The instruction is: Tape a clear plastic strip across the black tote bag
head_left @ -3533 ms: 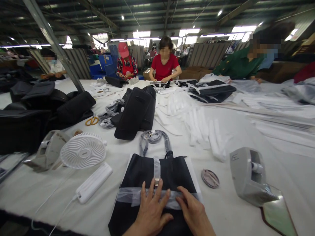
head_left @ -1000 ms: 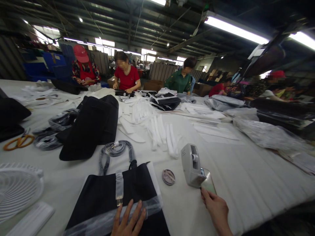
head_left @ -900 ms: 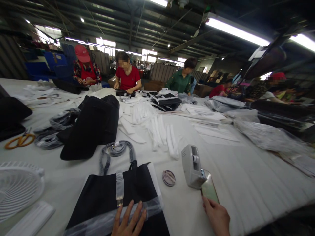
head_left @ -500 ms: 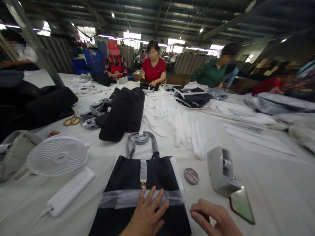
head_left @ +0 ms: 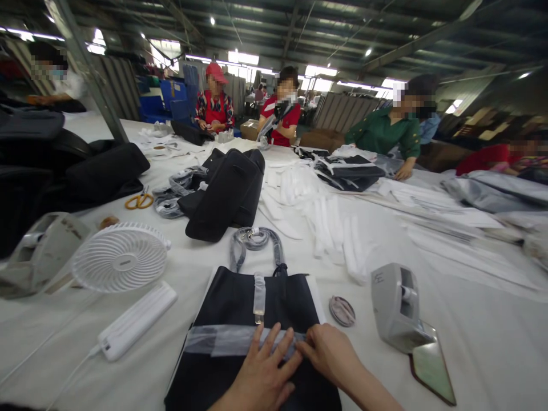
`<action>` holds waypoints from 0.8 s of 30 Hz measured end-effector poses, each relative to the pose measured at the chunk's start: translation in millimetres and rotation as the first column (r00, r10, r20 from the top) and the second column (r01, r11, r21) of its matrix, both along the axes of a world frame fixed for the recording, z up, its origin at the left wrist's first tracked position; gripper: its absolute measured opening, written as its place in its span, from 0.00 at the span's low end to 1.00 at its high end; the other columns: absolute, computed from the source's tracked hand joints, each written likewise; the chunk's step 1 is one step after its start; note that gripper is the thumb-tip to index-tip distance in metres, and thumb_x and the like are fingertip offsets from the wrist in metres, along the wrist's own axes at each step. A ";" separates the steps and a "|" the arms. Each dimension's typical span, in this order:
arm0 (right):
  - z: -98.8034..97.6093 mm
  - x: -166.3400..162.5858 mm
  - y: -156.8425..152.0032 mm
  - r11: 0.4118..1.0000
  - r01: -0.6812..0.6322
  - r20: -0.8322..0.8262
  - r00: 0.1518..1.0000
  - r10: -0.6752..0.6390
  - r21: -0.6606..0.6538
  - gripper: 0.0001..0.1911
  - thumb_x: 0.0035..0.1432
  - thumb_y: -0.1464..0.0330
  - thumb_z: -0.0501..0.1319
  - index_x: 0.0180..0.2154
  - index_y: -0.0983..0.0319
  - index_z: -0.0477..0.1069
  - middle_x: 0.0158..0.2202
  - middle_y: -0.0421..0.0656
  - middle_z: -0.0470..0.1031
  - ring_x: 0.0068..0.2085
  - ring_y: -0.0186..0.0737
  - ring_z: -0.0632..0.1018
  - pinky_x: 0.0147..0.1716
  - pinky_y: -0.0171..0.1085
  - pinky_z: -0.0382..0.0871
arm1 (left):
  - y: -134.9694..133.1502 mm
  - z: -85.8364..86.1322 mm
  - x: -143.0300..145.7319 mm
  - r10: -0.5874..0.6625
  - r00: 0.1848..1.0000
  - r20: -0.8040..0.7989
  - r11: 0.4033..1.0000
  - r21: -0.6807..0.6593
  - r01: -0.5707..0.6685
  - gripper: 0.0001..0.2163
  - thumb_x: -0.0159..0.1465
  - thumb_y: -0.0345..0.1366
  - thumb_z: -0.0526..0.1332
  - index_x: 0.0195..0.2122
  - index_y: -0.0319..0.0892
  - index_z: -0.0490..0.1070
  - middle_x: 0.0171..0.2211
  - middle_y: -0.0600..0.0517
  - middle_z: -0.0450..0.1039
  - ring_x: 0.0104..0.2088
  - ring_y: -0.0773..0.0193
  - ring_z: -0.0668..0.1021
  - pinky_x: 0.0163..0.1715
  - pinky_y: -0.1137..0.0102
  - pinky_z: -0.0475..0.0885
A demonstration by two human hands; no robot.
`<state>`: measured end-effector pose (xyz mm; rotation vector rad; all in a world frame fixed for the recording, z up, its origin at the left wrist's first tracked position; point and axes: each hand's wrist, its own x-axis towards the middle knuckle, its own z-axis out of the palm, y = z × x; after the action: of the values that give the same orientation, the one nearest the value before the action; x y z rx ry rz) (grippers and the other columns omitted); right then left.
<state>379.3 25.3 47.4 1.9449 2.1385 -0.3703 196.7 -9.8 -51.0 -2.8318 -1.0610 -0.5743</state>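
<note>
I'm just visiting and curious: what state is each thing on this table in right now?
Black bag: lying flat, clear band across it.
Left hand: flat, fingers spread on the band.
Right hand: fingertips on the band.
Strap: coiled.
Fan: tilted back.
Scissors: lying unused.
Tape dispenser: untouched.

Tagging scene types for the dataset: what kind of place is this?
Most likely a bag factory's packing floor: a long shared table piled with black bags, several seated workers, a tape dispenser, and both hands pressing a clear band onto a bag.

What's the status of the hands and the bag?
Left hand flat on bag. Right hand pressing clear band. Tape dispenser alongside, nothing blocking.
</note>
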 end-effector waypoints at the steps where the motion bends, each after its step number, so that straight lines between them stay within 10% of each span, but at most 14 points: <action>1: 0.7 -2.0 1.6 1.000 0.018 0.014 1.000 -0.018 -0.008 0.17 0.57 0.59 0.58 0.22 0.60 0.74 0.26 0.50 0.78 0.33 0.52 0.80 0.26 0.39 0.59 | 0.0 -0.3 -0.1 0.001 1.000 0.001 1.000 0.006 -0.001 0.28 0.67 0.54 0.45 0.66 0.52 0.45 0.69 0.51 0.41 0.67 0.49 0.49 0.62 0.47 0.24; 12: 2.7 -7.9 1.5 0.998 0.066 0.066 0.996 -0.066 -0.005 0.17 0.59 0.60 0.57 0.25 0.62 0.76 0.29 0.53 0.79 0.36 0.56 0.81 0.32 0.43 0.69 | 3.5 -5.5 1.4 -0.062 0.995 0.082 0.967 0.253 0.039 0.24 0.63 0.46 0.57 0.61 0.65 0.56 0.66 0.52 0.54 0.63 0.42 0.61 0.60 0.36 0.35; 17: 5.2 -6.7 -4.0 0.994 0.110 0.051 0.993 -0.111 0.011 0.16 0.58 0.59 0.58 0.25 0.62 0.76 0.28 0.52 0.79 0.35 0.56 0.81 0.33 0.43 0.70 | 10.7 -14.3 5.6 -0.076 0.996 0.045 0.919 0.391 0.052 0.23 0.65 0.46 0.56 0.61 0.59 0.57 0.59 0.50 0.67 0.62 0.48 0.63 0.60 0.34 0.33; 24: 8.5 -1.3 -5.3 0.993 0.119 0.079 0.990 -0.118 -0.010 0.12 0.57 0.63 0.59 0.29 0.63 0.77 0.31 0.53 0.79 0.38 0.52 0.80 0.37 0.40 0.71 | 18.7 -17.4 15.8 -0.059 0.992 0.113 0.852 0.523 -0.008 0.16 0.65 0.44 0.55 0.53 0.50 0.70 0.64 0.55 0.59 0.66 0.49 0.55 0.64 0.37 0.37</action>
<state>378.0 20.1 55.9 2.0487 1.9729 -0.3245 212.5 8.9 -68.4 -2.3543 -0.7331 -0.8965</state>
